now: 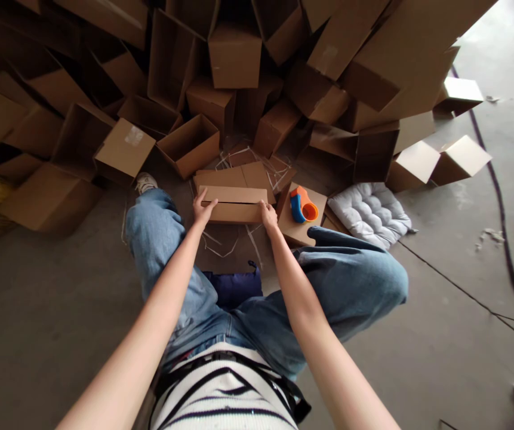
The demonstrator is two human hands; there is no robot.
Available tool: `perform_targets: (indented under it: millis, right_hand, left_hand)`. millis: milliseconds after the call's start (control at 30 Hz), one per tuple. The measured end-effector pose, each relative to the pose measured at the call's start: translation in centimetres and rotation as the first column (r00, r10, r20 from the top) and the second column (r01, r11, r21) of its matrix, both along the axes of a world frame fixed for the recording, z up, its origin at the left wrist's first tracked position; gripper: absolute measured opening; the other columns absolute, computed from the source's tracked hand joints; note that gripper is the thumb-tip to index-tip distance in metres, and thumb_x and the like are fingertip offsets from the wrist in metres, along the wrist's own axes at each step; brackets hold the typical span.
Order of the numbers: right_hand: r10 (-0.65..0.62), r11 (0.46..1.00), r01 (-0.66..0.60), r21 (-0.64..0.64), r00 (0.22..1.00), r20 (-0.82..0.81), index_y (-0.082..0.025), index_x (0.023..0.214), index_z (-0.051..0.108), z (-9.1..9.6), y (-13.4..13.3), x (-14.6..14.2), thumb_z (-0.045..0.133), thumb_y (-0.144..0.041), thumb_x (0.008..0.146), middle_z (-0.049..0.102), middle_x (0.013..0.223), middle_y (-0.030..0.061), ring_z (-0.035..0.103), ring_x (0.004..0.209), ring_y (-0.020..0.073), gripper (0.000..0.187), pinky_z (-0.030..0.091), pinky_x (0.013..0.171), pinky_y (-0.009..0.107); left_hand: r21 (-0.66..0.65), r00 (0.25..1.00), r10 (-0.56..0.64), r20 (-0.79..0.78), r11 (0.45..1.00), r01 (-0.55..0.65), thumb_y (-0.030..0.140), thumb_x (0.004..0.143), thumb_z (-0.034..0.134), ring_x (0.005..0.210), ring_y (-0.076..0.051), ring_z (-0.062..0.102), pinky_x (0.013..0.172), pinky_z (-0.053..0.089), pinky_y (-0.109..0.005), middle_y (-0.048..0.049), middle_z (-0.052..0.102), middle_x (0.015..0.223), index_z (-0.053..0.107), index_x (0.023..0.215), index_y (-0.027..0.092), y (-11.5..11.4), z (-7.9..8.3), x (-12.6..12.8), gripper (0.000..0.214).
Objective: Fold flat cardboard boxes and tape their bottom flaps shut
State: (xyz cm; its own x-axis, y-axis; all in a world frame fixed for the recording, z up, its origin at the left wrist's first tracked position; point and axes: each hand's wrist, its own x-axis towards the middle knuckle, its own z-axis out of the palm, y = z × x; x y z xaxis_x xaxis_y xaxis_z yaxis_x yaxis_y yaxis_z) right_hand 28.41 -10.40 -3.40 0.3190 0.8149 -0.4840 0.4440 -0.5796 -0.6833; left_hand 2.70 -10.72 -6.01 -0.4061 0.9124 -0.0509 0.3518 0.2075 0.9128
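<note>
Between my knees is a cardboard box (234, 212), its top flaps folded inward with a thin dark gap along the seam. My left hand (202, 209) grips its left end, thumb on the top and fingers along the side. At the right end my right hand (268, 215) holds it the same way, thumb near the seam. Under and behind this box lie flat cardboard pieces (257, 173). An orange and blue tape dispenser (302, 206) rests on another cardboard box (290, 230) just right of my right hand.
A large heap of cardboard boxes (234, 57) rises in front, several open. White strapping scraps (223, 251) litter the floor. To the right are a grey tufted cushion (371, 214) and a black cable (498, 191). A dark blue bundle (234, 288) lies between my legs.
</note>
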Motion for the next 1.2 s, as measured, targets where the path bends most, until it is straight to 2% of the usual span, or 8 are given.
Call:
perform_targets:
  millis: [233,400,500,633,733,933,1067,1200]
  right_hand:
    - [-0.019,1.0,0.018,-0.005,0.998,-0.062,-0.023,0.114,0.073,0.0,0.3,0.6,0.06,-0.058,0.087,0.074,0.12,0.0086,0.064,0.119,0.0281,0.046,0.049,0.103,0.038]
    - [-0.056,0.998,0.056,-0.006,0.994,-0.096,-0.02,0.108,0.075,-0.2,0.8,1.0,0.064,-0.052,0.081,0.076,0.11,0.0091,0.069,0.106,0.0265,0.043,0.054,0.094,0.037]
    - [-0.059,0.998,0.059,0.0,0.994,-0.087,-0.018,0.107,0.076,-0.2,0.8,1.1,0.064,-0.049,0.08,0.077,0.108,0.0101,0.07,0.104,0.0275,0.043,0.054,0.094,0.039]
    - [-0.055,0.998,0.056,0.011,0.997,-0.05,-0.021,0.109,0.075,-0.4,0.8,0.8,0.066,-0.05,0.078,0.077,0.106,0.009,0.069,0.109,0.0299,0.043,0.052,0.099,0.042]
    - [-0.05,0.999,0.05,0.011,0.998,-0.032,-0.022,0.115,0.073,-0.4,0.6,0.4,0.063,-0.054,0.082,0.076,0.114,0.0091,0.067,0.116,0.0295,0.046,0.05,0.103,0.042]
    - [0.015,1.0,-0.015,0.011,0.999,0.03,-0.017,0.126,0.07,0.3,-0.1,0.0,0.054,-0.059,0.092,0.07,0.131,0.0154,0.063,0.126,0.0293,0.056,0.045,0.11,0.041]
    - [0.011,1.0,-0.011,0.01,0.998,-0.054,-0.02,0.12,0.072,0.2,0.0,0.4,0.056,-0.056,0.091,0.073,0.125,0.0099,0.065,0.122,0.0259,0.049,0.047,0.107,0.038]
    - [0.0,1.0,0.001,0.004,0.991,-0.132,-0.018,0.112,0.075,0.0,0.4,0.8,0.06,-0.05,0.087,0.076,0.117,0.0093,0.069,0.114,0.0252,0.043,0.051,0.101,0.037]
  left_hand:
    - [-0.012,0.998,-0.023,-0.055,1.0,0.023,0.022,0.079,0.082,0.139,-0.028,0.055,0.119,0.04,-0.041,-0.0136,0.062,0.147,0.066,0.14,0.021,-0.2,-0.3,-0.1,0.063]
    - [-0.005,0.991,-0.086,-0.104,0.996,0.086,0.029,0.08,0.083,0.139,-0.03,0.056,0.118,0.041,-0.043,-0.015,0.063,0.146,0.066,0.141,0.021,-0.8,0.1,-0.5,0.063]
    - [-0.021,0.983,-0.121,-0.141,0.993,0.119,0.031,0.079,0.086,0.137,-0.031,0.058,0.117,0.042,-0.043,-0.0165,0.063,0.144,0.065,0.142,0.02,-1.2,0.6,-0.7,0.067]
    - [-0.068,0.97,-0.15,-0.19,0.988,0.139,0.031,0.078,0.087,0.137,-0.032,0.058,0.117,0.042,-0.044,-0.0158,0.062,0.146,0.062,0.146,0.023,-1.4,1.3,-0.9,0.073]
    - [-0.118,0.959,-0.165,-0.232,0.983,0.141,0.032,0.08,0.085,0.138,-0.032,0.057,0.117,0.042,-0.044,-0.016,0.061,0.147,0.06,0.147,0.023,-1.5,1.9,-0.8,0.072]
    - [-0.238,0.925,-0.201,-0.322,0.963,0.126,0.041,0.086,0.079,0.139,-0.036,0.054,0.114,0.044,-0.046,-0.0165,0.055,0.154,0.057,0.151,0.025,-1.8,3.8,-0.2,0.07]
    - [-0.293,0.91,-0.217,-0.354,0.95,0.113,0.047,0.088,0.074,0.137,-0.041,0.055,0.11,0.045,-0.053,-0.0189,0.053,0.154,0.054,0.153,0.028,-2.2,4.8,0.2,0.071]
    - [-0.294,0.909,-0.207,-0.361,0.951,0.1,0.051,0.089,0.071,0.135,-0.045,0.055,0.107,0.047,-0.056,-0.0207,0.052,0.154,0.054,0.153,0.03,-2.5,5.1,0.5,0.069]
